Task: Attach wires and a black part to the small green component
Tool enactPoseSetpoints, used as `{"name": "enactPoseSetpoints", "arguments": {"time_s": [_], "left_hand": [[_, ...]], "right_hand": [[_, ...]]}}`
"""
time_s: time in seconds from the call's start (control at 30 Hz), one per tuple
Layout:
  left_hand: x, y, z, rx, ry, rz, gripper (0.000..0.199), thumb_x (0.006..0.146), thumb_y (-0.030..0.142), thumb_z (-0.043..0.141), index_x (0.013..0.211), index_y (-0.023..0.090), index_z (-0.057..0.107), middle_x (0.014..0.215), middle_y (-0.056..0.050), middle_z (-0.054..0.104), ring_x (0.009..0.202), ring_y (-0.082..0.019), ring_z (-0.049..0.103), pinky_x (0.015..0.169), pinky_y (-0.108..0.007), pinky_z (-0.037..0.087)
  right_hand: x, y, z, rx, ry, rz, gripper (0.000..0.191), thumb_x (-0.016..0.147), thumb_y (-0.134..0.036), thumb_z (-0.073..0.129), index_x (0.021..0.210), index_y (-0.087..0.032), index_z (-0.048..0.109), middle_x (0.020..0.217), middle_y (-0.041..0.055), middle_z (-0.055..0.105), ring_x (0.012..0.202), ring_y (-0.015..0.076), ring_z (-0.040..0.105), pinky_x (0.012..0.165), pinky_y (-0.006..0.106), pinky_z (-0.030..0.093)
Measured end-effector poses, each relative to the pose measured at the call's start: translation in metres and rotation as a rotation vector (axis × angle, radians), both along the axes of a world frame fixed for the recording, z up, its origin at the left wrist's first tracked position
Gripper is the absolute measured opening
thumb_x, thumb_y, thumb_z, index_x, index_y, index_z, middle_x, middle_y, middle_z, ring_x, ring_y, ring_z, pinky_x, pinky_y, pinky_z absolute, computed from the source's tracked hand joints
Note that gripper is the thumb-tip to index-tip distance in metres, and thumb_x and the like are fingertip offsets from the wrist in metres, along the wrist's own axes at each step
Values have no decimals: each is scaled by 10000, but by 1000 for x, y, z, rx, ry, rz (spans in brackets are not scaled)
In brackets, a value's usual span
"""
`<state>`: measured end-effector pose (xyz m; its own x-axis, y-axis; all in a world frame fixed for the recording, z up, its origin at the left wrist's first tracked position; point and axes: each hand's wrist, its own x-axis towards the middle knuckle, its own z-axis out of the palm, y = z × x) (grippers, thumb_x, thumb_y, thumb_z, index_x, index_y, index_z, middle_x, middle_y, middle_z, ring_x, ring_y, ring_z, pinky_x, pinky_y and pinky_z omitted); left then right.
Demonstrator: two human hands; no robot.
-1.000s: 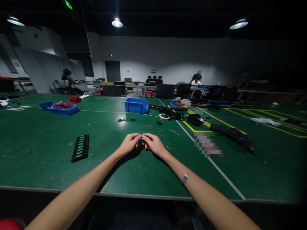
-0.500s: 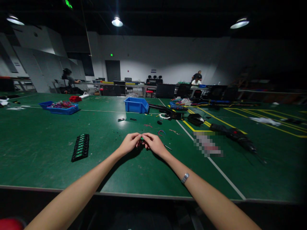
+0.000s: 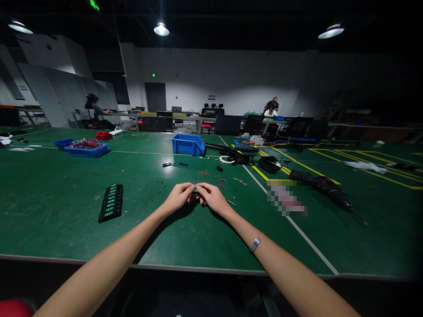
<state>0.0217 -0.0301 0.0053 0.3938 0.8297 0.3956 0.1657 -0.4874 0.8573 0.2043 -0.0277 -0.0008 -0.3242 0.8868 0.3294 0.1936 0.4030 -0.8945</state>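
Close together above the green table, my left hand (image 3: 179, 197) and my right hand (image 3: 211, 197) pinch a small green circuit board (image 3: 196, 190) between thumbs and fingers. Most of the board is covered by the fingers, with only a bit of green and dark edge showing. To the left, a row of black housings with green boards (image 3: 111, 202) lies on the table. A thin pen-like tool (image 3: 231, 203) rests just right of my right hand. Beyond my hands lie two small black parts, one a black piece (image 3: 167, 164), and a red-blue wire (image 3: 222, 182).
A blue bin (image 3: 187, 145) stands beyond my hands. At the far left is a blue tray of coloured wires (image 3: 86, 149) beside a red object (image 3: 103, 136). A black power tool (image 3: 322, 189) lies on the right. People sit and stand at far benches.
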Motion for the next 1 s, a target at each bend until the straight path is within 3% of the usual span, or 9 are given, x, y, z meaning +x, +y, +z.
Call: {"name": "enactPoseSetpoints", "arguments": {"time_s": [1.0], "left_hand": [[0, 3, -1, 9, 4, 5, 447, 967, 473, 441, 865, 104, 671, 618, -14, 591, 538, -114, 509, 557, -232, 387]], "right_hand": [[0, 3, -2, -26, 5, 4, 401, 938, -476, 487, 1083, -146, 661, 715, 32, 650, 500, 109, 568, 434, 201, 411]]}}
